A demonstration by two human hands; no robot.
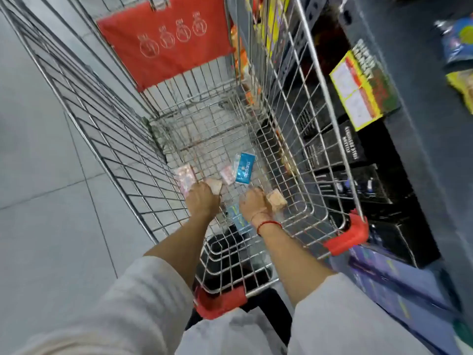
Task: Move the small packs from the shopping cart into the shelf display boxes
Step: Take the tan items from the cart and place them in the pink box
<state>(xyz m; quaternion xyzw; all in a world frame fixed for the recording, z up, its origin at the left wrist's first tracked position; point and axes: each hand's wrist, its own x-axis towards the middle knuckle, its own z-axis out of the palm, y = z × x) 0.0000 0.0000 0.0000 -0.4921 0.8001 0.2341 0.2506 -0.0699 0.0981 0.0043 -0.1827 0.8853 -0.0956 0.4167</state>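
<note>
Cart point(302, 139) floor: two blue packs point(245, 169), two pink packs point(184, 178); left hand point(202, 201) and right hand point(254, 202) each closed on a tan pack point(276, 201), at 12 o'clock.

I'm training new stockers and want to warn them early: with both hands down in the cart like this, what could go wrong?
1. The cart floor is open wire mesh; thin packs like the blue pack could snag or slip partway through.
2. The left hand and right hand each seem to be gathering packs; a loose one may drop.
3. The pink pack lies against the side wall, easy to overlook.
</note>
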